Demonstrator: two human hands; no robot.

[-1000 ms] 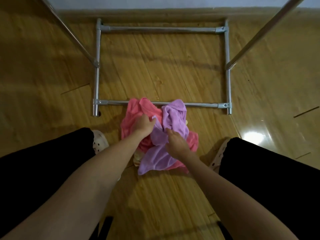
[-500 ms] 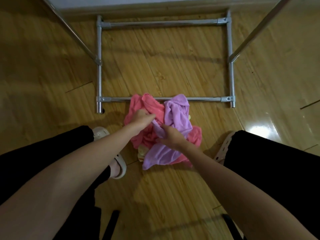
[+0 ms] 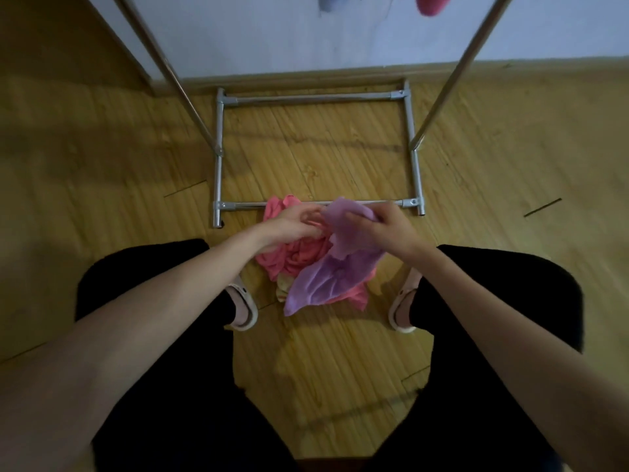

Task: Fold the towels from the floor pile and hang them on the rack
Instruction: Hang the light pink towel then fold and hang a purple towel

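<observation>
Two bare hands are held over a small pile of towels on the wooden floor (image 3: 102,185), just in front of the near bottom bar of a metal rack (image 3: 318,97). The purple towel (image 3: 332,274) is gripped at its upper end by the right hand (image 3: 388,229), whose fingers are curled tightly around the bunched cloth; the rest of the towel is seen trailing down and to the left, its lower end draped over the pile. The left hand (image 3: 292,223) is positioned just beside it, with fingers bent toward the towel's edge, but whether cloth is actually pinched by them cannot be told. A crumpled pink towel (image 3: 299,255) is spread beneath, and a pale yellowish piece (image 3: 284,286) is partly exposed at the pile's near edge. Black trouser legs and light sandals (image 3: 243,306) are placed on either side of the pile. Two slanted poles of the rack are seen rising toward the top of the view in front of a pale wall (image 3: 289,35).
</observation>
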